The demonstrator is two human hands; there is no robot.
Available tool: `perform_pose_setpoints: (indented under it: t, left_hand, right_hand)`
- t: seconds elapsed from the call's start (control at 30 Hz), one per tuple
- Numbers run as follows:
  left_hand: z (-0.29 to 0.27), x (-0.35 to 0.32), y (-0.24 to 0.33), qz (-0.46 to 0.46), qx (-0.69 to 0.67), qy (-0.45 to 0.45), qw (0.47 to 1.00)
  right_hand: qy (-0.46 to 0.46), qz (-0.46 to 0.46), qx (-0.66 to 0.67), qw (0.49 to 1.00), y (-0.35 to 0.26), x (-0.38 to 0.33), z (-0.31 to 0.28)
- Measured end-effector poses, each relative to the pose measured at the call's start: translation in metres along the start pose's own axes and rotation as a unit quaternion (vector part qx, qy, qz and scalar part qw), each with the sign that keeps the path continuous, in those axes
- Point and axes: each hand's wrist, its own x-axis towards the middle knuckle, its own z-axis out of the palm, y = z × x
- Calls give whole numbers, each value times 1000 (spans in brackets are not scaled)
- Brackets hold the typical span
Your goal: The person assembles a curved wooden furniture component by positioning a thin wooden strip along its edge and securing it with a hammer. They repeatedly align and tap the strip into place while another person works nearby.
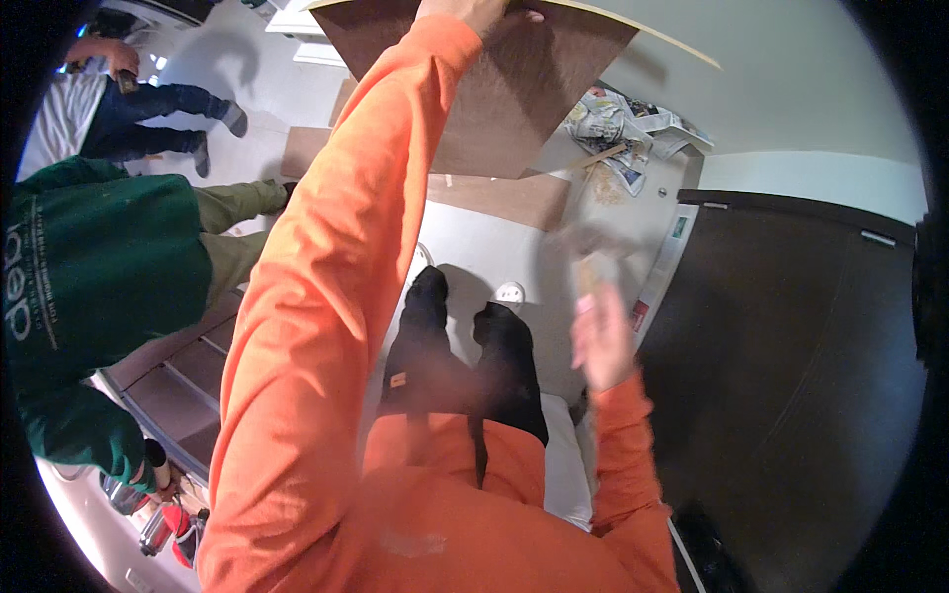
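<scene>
My left arm reaches up to a large brown board (514,89) with a pale edge, raised in front of me. My left hand (474,14) grips it near its upper edge; some fingers are cut off by the picture's top. Lower and to the right, my right hand (605,336) is closed around the pale wooden handle of a hammer (590,269). Motion smears the hammer's head and the fingers. The hammer is apart from the board.
A dark brown door-like panel (791,336) fills the right side. Crumpled newspaper (623,128) lies beyond my right hand, and brown sheets (504,198) lie on the floor. A person in green (109,267) and another in jeans (163,109) are at left, near a red-black tool (183,529).
</scene>
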Motion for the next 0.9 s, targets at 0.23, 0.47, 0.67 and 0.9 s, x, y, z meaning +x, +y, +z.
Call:
perform_pose_setpoints:
  t: [0.23,0.47,0.67,0.9]
  left_hand:
    - [-7,-11,-33,40,-20,-34,998]
    - [2,-35,-31,-48,35,142,988]
    - [9,-42,-27,-49,43,282,957]
    - [3,-31,-26,-49,56,276,958]
  right_hand:
    - [97,-250,-45,962,-210,96,-131]
    - [115,-204,-171,957,-268,157,-122]
    - [110,-294,-251,916,-269,156,-119]
    - [61,-203,-244,946,-274,168,-123]
